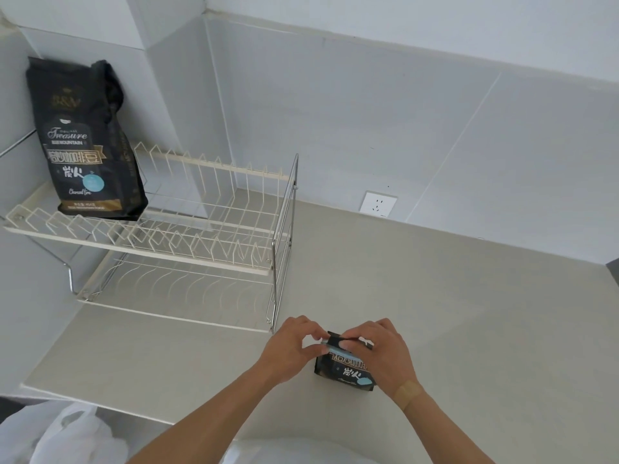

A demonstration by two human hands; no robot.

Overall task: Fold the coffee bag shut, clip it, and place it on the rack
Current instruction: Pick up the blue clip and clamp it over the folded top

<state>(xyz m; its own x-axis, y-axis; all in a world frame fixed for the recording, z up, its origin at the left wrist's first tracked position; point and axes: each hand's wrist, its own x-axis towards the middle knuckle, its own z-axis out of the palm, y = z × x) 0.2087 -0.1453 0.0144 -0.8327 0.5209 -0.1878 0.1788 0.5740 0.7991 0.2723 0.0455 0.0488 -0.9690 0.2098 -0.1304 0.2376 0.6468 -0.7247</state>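
A black coffee bag (345, 371) stands on the counter near the front, its top folded down. My left hand (293, 348) pinches the left end of the folded top. My right hand (382, 351) covers the right side of the fold from above. A light blue clip (331, 345) lies along the fold between my fingers; whether it is clamped on the bag I cannot tell. The white two-tier wire rack (187, 249) stands to the upper left, apart from the bag.
A second, taller black coffee bag (87, 142) stands upright on the rack's top tier at the left. A wall socket (378, 203) sits low on the back wall. A white plastic bag (63, 433) lies at the bottom left, below the counter (469, 313) edge.
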